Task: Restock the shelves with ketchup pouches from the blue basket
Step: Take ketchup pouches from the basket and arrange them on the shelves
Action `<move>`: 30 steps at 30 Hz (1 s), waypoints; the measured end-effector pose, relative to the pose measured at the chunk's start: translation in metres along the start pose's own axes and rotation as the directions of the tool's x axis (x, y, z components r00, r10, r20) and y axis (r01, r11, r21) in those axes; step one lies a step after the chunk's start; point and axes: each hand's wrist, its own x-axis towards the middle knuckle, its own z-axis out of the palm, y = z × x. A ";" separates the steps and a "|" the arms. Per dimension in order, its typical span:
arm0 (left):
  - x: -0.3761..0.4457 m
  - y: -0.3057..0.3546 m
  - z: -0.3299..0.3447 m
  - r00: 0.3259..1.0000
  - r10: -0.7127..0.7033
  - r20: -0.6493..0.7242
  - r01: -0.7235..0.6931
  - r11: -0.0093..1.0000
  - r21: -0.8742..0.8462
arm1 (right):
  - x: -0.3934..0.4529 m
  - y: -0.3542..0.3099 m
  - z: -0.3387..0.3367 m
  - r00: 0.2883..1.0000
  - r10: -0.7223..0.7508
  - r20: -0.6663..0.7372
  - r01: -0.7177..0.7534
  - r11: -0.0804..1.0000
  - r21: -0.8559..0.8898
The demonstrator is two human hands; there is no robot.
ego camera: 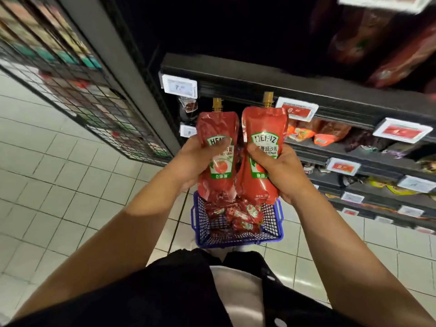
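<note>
Head view shows 2 red Heinz ketchup pouches held upright side by side, above the blue basket (238,234) and in front of the dark shelves. The left pouch (218,149) has a gold cap at its top and is grasped by the left hand (195,159), whose thumb lies across the green label. The right pouch (263,147), also with a gold cap, is grasped by the right hand (280,171), with the thumb curled over the lower part of its label. The 2 pouches are just beside each other, and their lower edges hang over the far rim of the basket. The basket stands on the pale tiled floor (59,185), near the person's feet, and more red ketchup pouches (238,215) lie in a heap inside it. To the right, the black shelves (318,100) carry white and red price tags (296,109) on their front edges, and red packets (323,133) lie on the level below the upper edge. To the left stands a black wire rack (89,95) with blurred goods behind its grid. At the bottom, the person's dark clothing (165,291) is seen.
</note>
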 end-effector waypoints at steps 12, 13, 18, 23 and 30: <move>0.003 0.063 0.018 0.975 0.219 -0.036 -0.221 0.975 -0.029 | 0.019 -0.057 -0.022 0.985 -0.162 -0.060 0.161 0.987 -0.018; 0.005 0.066 0.016 0.980 0.198 -0.024 -0.199 0.979 -0.038 | 0.020 -0.058 -0.021 0.984 -0.163 -0.069 0.163 0.987 -0.002; 0.020 0.071 -0.003 0.998 -0.002 0.057 0.006 0.998 -0.065 | 0.031 -0.050 -0.007 0.988 -0.061 -0.145 0.088 0.979 0.184; 0.032 0.068 -0.030 0.988 0.012 0.153 -0.016 1.000 0.023 | 0.042 -0.043 0.011 0.961 -0.066 -0.267 0.128 0.967 0.222; 0.069 0.108 -0.053 0.970 0.213 0.119 -0.238 0.931 0.276 | 0.061 -0.059 0.036 0.897 -0.276 -0.345 0.296 0.955 0.004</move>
